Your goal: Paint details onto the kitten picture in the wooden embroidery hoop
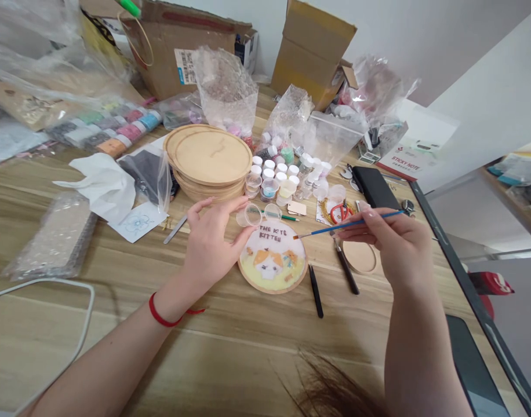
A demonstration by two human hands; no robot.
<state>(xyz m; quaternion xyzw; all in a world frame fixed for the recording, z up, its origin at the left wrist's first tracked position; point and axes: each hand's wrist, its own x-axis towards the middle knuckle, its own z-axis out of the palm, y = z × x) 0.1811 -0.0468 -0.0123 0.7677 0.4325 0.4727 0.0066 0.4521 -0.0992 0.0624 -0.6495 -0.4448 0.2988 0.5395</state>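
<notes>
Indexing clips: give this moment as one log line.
left hand: holding clear cup | right hand: holding paintbrush, tip over cat picture | white-lidded jars: beyond picture

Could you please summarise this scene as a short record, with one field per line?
Left hand: holds a clear cup
Right hand: holds a blue paintbrush, bristles over the round kitten picture
Picture content: lettering above an orange-and-white kitten
Beside picture: black tweezers
Beyond picture: white-lidded jars; stacked round wooden pieces

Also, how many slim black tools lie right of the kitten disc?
2: one tool beside the disc, another tool farther right, by the wooden round. Right hand may hide more.
</notes>
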